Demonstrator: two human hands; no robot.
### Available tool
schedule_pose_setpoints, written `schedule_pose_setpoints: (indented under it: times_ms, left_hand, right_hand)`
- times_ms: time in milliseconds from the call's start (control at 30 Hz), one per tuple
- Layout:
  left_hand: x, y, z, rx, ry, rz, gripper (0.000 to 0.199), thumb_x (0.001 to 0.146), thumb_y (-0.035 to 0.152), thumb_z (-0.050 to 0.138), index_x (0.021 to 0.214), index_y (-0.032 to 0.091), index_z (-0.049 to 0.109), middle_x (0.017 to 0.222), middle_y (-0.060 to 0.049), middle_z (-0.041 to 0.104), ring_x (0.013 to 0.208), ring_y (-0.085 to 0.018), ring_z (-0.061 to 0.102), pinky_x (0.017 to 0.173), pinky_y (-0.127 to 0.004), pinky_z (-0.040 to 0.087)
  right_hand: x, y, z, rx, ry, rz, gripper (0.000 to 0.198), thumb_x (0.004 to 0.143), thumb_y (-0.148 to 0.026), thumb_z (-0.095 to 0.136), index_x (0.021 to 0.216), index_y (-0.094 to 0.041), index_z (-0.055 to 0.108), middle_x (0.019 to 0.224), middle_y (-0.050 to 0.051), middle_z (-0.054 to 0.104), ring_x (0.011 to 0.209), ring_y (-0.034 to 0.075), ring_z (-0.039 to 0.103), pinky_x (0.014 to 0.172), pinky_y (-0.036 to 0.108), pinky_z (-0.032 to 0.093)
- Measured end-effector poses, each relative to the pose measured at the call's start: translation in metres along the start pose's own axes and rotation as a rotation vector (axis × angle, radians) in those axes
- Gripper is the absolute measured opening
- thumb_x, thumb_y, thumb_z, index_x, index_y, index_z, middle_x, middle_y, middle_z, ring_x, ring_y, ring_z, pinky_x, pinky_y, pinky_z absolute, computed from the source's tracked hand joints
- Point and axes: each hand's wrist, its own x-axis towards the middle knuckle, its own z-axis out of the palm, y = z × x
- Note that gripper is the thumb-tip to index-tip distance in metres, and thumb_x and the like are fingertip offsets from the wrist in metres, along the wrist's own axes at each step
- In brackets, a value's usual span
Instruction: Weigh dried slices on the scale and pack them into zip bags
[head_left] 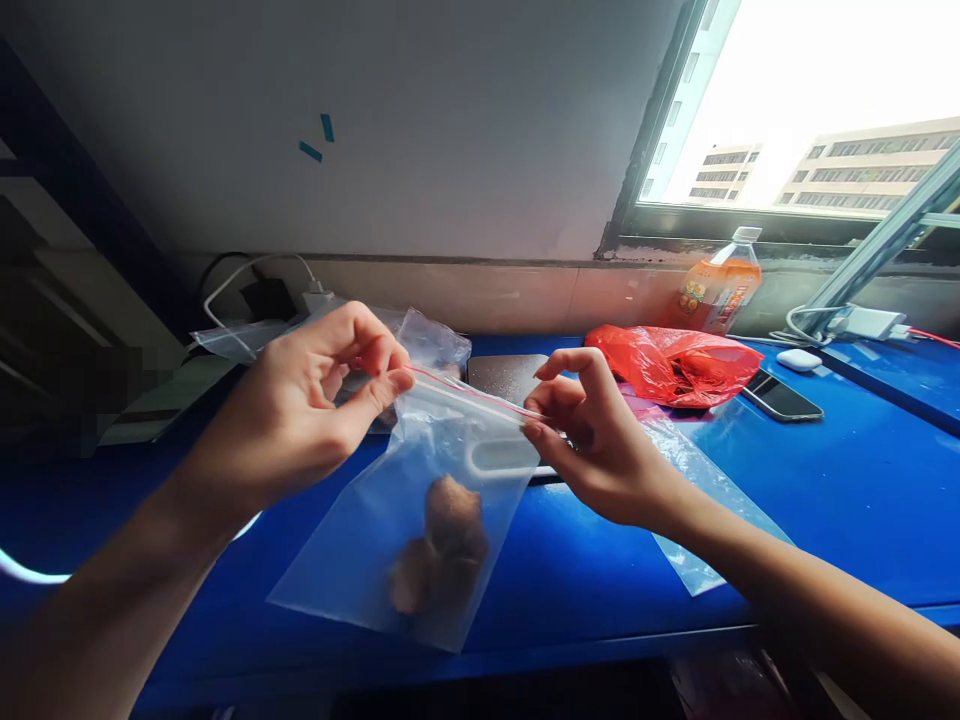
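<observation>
A clear zip bag (345, 560) with a red line along its seal hangs over the front of the blue table. Inside it lie brown, rounded lumps (454, 515), blurred by the plastic; I cannot make out their kind. My left hand (311, 390) pinches the left end of the seal between thumb and fingers. At the right end, my right hand (600, 435) grips the same seal with thumb and forefinger. The strip between the hands is stretched and slopes down to the right. Behind the bag sits a dark flat device (506, 372), partly hidden.
On the blue table (862, 480) lie a red plastic bag (667, 365), a phone (784, 395), a white earphone case (799, 360) and another clear bag (705, 530). A bottle of orange drink (727, 280) stands by the wall. Cables and a charger (870, 322) are at the right.
</observation>
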Motion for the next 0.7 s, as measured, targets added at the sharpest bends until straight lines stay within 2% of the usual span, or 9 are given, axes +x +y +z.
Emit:
schedule_pose_setpoints:
  times_ms: [167,233,300,367,433,500,567,633,700]
  left_hand:
    - [0.007,-0.007,-0.008,-0.068,0.016,-0.046,0.031,0.079,0.025,0.069,0.073,0.023,0.039,0.078,0.005,0.061,0.078,-0.014,0.06,0.071,-0.025,0.047]
    - [0.008,-0.009,-0.009,-0.089,-0.001,-0.067,0.03,0.078,0.027,0.071,0.075,0.024,0.041,0.079,0.004,0.062,0.081,-0.015,0.062,0.074,-0.025,0.049]
    - [0.009,-0.011,-0.008,-0.132,-0.041,-0.105,0.027,0.077,0.029,0.073,0.086,0.026,0.047,0.082,0.004,0.064,0.082,-0.016,0.064,0.074,-0.024,0.051]
    - [0.009,-0.012,-0.007,-0.195,-0.138,-0.173,0.037,0.079,0.036,0.072,0.108,0.029,0.05,0.086,0.003,0.067,0.081,-0.016,0.066,0.072,-0.024,0.053]
    - [0.009,-0.014,-0.005,-0.23,-0.32,-0.249,0.049,0.083,0.048,0.066,0.124,0.028,0.048,0.095,-0.001,0.069,0.085,-0.019,0.068,0.073,-0.026,0.055]
    - [0.009,-0.015,-0.003,-0.231,-0.524,-0.283,0.05,0.087,0.059,0.057,0.123,0.024,0.055,0.1,-0.006,0.07,0.091,-0.024,0.068,0.077,-0.029,0.056]
    - [0.009,-0.016,-0.001,-0.22,-0.679,-0.278,0.049,0.087,0.063,0.055,0.115,0.023,0.062,0.102,-0.007,0.071,0.095,-0.026,0.068,0.08,-0.031,0.056]
    - [0.007,-0.014,0.001,-0.215,-0.744,-0.267,0.045,0.083,0.059,0.063,0.112,0.025,0.065,0.105,-0.005,0.072,0.096,-0.026,0.068,0.082,-0.032,0.056]
    - [0.006,-0.011,0.005,-0.203,-0.712,-0.288,0.04,0.079,0.051,0.069,0.11,0.027,0.067,0.107,-0.004,0.073,0.093,-0.025,0.069,0.082,-0.031,0.056]
  right_hand:
    - [0.002,0.003,0.001,0.069,-0.004,0.031,0.026,0.089,-0.014,0.051,0.107,-0.026,0.036,0.081,-0.005,0.051,0.063,0.008,0.044,0.052,0.021,0.033]
    - [0.002,0.005,0.002,0.061,0.023,0.056,0.023,0.089,-0.016,0.052,0.105,-0.025,0.039,0.079,-0.005,0.05,0.064,0.009,0.044,0.053,0.021,0.034]
    - [0.002,0.007,0.003,0.06,0.065,0.078,0.018,0.089,-0.019,0.053,0.101,-0.024,0.042,0.077,-0.005,0.049,0.064,0.009,0.044,0.053,0.022,0.034]
    - [0.003,0.009,0.001,0.076,0.119,0.098,0.013,0.089,-0.024,0.055,0.099,-0.023,0.045,0.075,-0.005,0.048,0.062,0.009,0.043,0.052,0.022,0.034]
    - [0.003,0.01,-0.002,0.102,0.184,0.115,0.014,0.088,-0.028,0.056,0.097,-0.022,0.047,0.073,-0.005,0.047,0.061,0.009,0.043,0.052,0.022,0.035]
    - [0.004,0.009,-0.006,0.108,0.243,0.133,0.016,0.086,-0.029,0.059,0.095,-0.022,0.048,0.072,-0.005,0.049,0.061,0.009,0.046,0.053,0.023,0.037]
    - [0.005,0.007,-0.009,0.084,0.282,0.154,0.016,0.083,-0.029,0.06,0.092,-0.021,0.05,0.07,-0.005,0.05,0.06,0.01,0.047,0.053,0.024,0.038]
    - [0.006,0.006,-0.011,0.054,0.298,0.175,0.014,0.082,-0.028,0.061,0.088,-0.021,0.051,0.067,-0.005,0.05,0.057,0.01,0.047,0.052,0.024,0.037]
    - [0.006,0.006,-0.011,0.044,0.31,0.186,0.014,0.08,-0.027,0.062,0.087,-0.02,0.052,0.065,-0.005,0.051,0.057,0.01,0.047,0.051,0.024,0.037]
